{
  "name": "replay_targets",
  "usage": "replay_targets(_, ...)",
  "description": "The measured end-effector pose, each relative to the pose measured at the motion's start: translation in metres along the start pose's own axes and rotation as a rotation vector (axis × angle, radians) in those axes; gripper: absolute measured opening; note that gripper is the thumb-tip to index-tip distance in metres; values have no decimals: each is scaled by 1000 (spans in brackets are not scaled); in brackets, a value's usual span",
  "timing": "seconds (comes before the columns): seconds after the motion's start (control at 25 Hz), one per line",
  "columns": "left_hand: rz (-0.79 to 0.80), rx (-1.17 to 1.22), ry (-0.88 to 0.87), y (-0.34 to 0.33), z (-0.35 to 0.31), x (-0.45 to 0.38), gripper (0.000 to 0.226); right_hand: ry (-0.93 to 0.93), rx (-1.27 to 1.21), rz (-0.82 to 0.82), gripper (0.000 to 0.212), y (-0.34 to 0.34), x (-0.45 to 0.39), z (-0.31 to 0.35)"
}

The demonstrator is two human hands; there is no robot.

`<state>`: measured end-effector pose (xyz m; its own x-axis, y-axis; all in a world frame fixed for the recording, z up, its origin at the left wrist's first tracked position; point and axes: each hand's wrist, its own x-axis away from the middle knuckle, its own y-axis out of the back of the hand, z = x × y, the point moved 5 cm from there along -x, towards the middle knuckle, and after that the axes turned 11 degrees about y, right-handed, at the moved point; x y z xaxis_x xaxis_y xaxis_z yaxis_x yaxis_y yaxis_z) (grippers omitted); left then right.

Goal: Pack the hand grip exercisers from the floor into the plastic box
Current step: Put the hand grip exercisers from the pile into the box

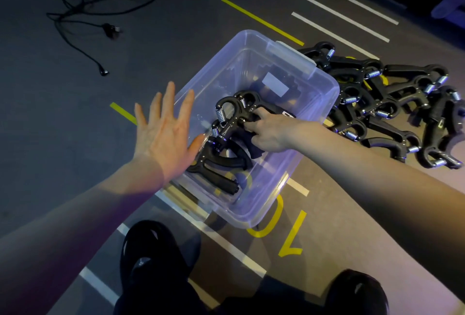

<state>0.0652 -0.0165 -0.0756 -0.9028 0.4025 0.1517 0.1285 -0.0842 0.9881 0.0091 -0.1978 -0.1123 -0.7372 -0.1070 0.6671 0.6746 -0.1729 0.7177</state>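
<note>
A clear plastic box [324, 93] stands on the floor in the middle of the view. Inside it lie a few black hand grip exercisers [221, 163] with steel springs. My right hand [266, 133] reaches into the box and grips one black exerciser [230, 113] by its handles. My left hand [166, 128] hovers at the box's left rim, fingers spread and straight, holding nothing. A pile of several more exercisers [392, 103] lies on the floor just right of the box.
A black cable [75, 12] with a plug trails over the floor at the upper left. Yellow and white tape lines [347, 20] cross the floor. My dark shoes [151, 254] stand below the box.
</note>
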Motion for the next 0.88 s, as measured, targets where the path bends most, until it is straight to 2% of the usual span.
replay_targets(0.24,-6,115,-9,0,1,0,70,-47,36,198,62,-13,-31,3)
replay_targets(0.52,-40,147,-40,-2,3,3,71,-97,178,334,62,-16,-4,17)
replay_targets(0.88,-38,144,-30,-1,3,2,71,-150,87,343,80,-32,-4,15)
